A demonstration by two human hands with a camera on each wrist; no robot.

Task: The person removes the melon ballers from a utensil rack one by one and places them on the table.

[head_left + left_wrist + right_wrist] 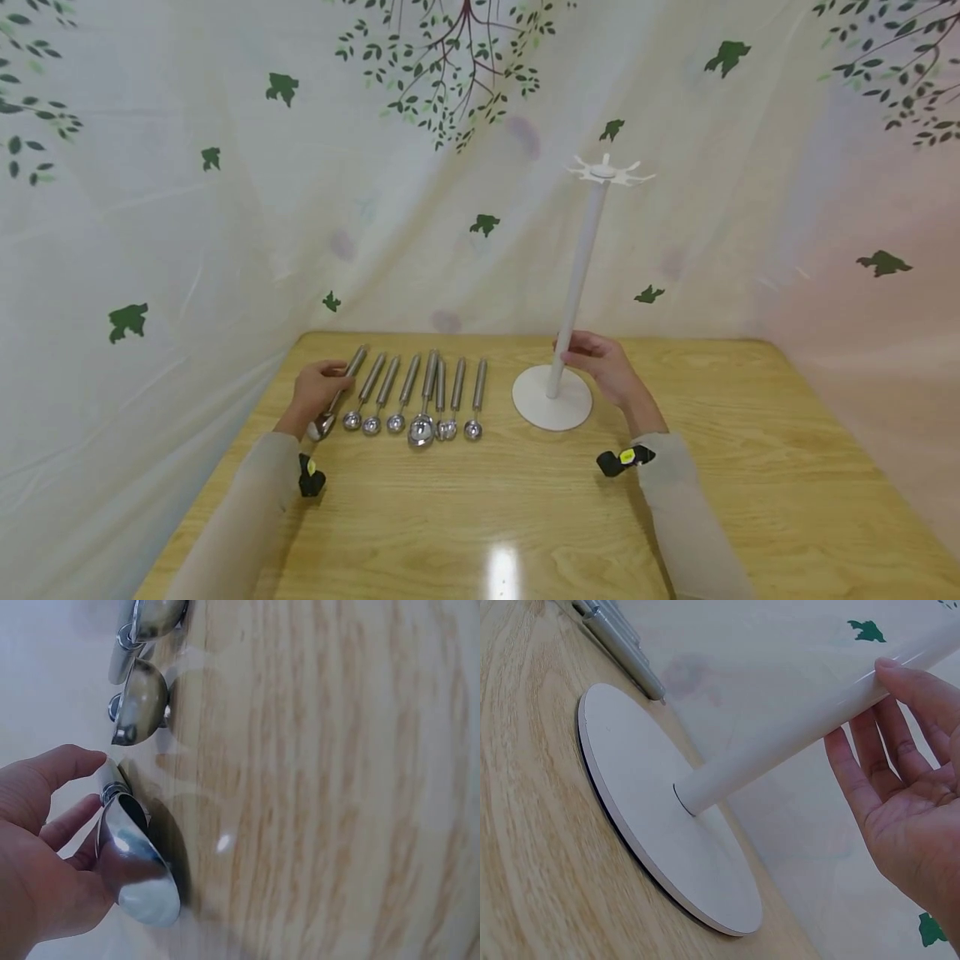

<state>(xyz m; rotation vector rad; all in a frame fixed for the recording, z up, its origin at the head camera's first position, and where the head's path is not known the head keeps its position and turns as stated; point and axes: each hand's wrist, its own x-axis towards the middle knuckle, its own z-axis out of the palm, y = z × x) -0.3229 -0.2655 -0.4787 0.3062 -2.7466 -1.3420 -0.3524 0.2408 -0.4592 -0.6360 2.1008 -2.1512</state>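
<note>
At the left end of a row of metal utensils lies a scoop (139, 862) with a slanted, shiny bowl and a steel handle. My left hand (318, 390) holds this scoop by its handle, thumb and fingers on either side. A white stand (577, 275) rises on a round base (652, 802) right of the row, topped by a ring of hooks (604, 172). Low on its pole, my right hand (606, 367) grips with thumb and fingers. The hooks carry nothing.
Several more steel scoops lie side by side, handles away from me, including a large round-bowled one (422, 431) and a small one (473, 429) nearest the stand. Behind the wooden table (420, 525) hangs a pale curtain (405, 250) printed with leaves and birds.
</note>
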